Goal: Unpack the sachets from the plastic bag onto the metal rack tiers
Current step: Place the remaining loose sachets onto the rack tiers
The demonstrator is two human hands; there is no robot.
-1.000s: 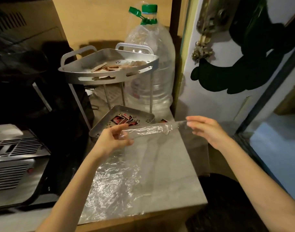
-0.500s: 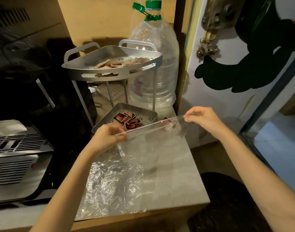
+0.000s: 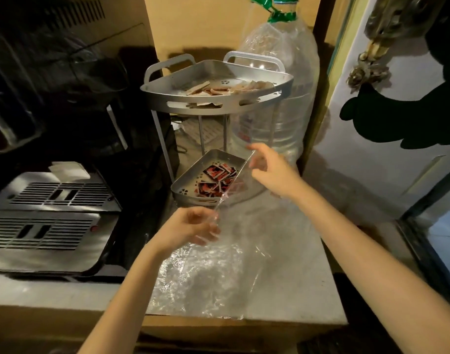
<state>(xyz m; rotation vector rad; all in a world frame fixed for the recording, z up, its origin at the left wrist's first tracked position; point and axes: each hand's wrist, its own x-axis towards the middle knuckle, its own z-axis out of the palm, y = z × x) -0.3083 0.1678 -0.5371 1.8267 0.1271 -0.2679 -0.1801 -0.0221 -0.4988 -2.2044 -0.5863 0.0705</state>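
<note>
A clear plastic bag lies spread over the grey counter, its top edge stretched between my hands. My left hand pinches the near end of that edge. My right hand pinches the far end, raised over the lower tier. The metal rack stands behind. Its upper tier holds several brown sachets. Its lower tier holds several red and black sachets. The bag looks empty.
A large clear water bottle with a green cap stands right behind the rack. A steel appliance with slotted vents sits left of the counter. A white door is at the right.
My view has tipped down and closer. The bag's edge has swung from level to slanted: my right hand went up and back over the lower tier, my left hand came down nearer me.
</note>
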